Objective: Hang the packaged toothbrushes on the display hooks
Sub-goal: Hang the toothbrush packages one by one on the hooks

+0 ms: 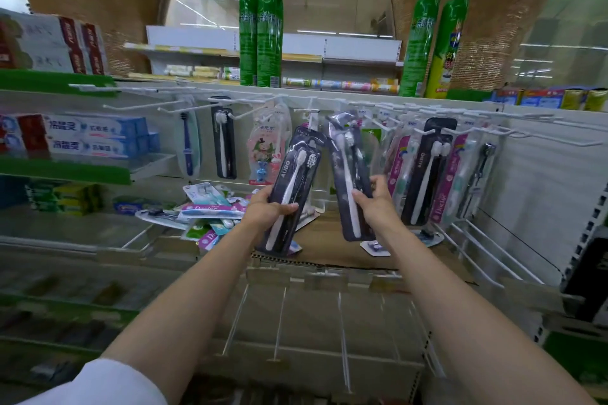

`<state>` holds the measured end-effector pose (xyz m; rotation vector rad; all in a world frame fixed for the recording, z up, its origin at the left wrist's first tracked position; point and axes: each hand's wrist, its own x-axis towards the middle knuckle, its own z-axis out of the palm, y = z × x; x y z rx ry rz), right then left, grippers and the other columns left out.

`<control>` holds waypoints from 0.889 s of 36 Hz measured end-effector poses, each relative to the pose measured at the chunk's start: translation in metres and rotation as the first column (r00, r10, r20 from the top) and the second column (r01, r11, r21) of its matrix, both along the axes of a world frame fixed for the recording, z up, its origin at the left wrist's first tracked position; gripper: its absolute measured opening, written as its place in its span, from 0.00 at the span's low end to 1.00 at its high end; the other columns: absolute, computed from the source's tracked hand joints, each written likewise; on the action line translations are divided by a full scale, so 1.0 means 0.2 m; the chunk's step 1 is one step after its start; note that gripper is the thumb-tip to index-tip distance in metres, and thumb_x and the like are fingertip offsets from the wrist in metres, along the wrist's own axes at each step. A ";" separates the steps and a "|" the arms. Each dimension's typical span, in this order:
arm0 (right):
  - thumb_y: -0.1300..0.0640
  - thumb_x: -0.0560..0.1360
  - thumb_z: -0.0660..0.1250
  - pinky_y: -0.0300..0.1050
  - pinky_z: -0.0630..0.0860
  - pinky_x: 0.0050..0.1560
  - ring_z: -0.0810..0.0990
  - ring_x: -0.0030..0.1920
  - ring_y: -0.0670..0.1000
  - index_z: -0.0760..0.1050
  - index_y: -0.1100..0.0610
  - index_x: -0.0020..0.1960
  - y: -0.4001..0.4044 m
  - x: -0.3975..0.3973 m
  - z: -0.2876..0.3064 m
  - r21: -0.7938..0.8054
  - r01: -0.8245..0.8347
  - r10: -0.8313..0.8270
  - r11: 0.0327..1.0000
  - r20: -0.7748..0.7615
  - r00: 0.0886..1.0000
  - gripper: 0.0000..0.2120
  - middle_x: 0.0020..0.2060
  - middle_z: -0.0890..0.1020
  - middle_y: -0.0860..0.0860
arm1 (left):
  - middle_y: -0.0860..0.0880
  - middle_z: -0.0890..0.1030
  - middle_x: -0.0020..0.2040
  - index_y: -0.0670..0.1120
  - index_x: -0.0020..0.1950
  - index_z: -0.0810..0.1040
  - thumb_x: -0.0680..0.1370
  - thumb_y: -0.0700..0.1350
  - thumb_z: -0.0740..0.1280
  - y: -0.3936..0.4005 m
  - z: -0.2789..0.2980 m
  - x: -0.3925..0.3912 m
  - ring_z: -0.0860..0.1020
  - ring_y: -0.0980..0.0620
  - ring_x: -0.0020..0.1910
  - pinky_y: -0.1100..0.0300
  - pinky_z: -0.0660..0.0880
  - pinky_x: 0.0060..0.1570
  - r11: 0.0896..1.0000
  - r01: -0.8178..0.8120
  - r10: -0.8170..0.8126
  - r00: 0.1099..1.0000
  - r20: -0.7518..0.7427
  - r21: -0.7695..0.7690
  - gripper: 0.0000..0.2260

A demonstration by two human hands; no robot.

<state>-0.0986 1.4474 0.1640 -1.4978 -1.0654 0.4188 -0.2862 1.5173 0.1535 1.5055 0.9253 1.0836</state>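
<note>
The left hand (267,211) grips a dark pack (291,189) around its lower half, thumb across the front, the pack tilted with its top leaning right (white brush inside, "AUBO" on the card). The right hand (378,204) pinches a second dark pack (348,174) at its middle, top tilted left and raised near the white hooks (250,113); whether its hole is on a hook I cannot tell, since that part is blurred. Both packs are held in front of the pegboard, between a pink pack (268,145) hanging to the left and a row of hung packs (427,168) to the right. Loose packs (210,210) lie heaped on the shelf (329,243) below. Green cans (261,38) stand on top.
</note>
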 end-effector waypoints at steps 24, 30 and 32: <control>0.56 0.80 0.60 0.55 0.71 0.61 0.75 0.57 0.58 0.67 0.56 0.55 0.13 0.00 0.00 -0.104 0.024 -0.030 0.994 -0.051 0.998 0.06 0.53 0.76 0.57 | 0.43 0.79 0.58 0.40 0.64 0.71 0.75 0.39 0.68 0.17 0.07 0.15 0.77 0.45 0.55 0.53 0.74 0.55 1.000 0.018 -0.019 0.997 -0.072 -0.010 0.18; 0.52 0.80 0.56 0.58 0.68 0.65 0.70 0.65 0.61 0.61 0.60 0.68 0.21 0.01 0.01 -0.247 0.021 -0.014 0.969 0.029 0.999 0.20 0.66 0.71 0.58 | 0.45 0.75 0.61 0.39 0.66 0.66 0.77 0.44 0.66 0.23 0.08 0.21 0.73 0.46 0.60 0.53 0.70 0.61 0.998 0.054 -0.055 0.965 -0.255 -0.010 0.20; 0.54 0.81 0.53 0.51 0.68 0.60 0.70 0.64 0.60 0.59 0.62 0.68 0.19 -0.01 0.03 -0.286 0.028 -0.006 0.958 0.078 0.997 0.19 0.63 0.70 0.57 | 0.44 0.74 0.62 0.38 0.67 0.65 0.78 0.44 0.65 0.25 0.08 0.21 0.72 0.45 0.63 0.53 0.68 0.62 0.999 0.047 -0.041 0.952 -0.303 0.011 0.20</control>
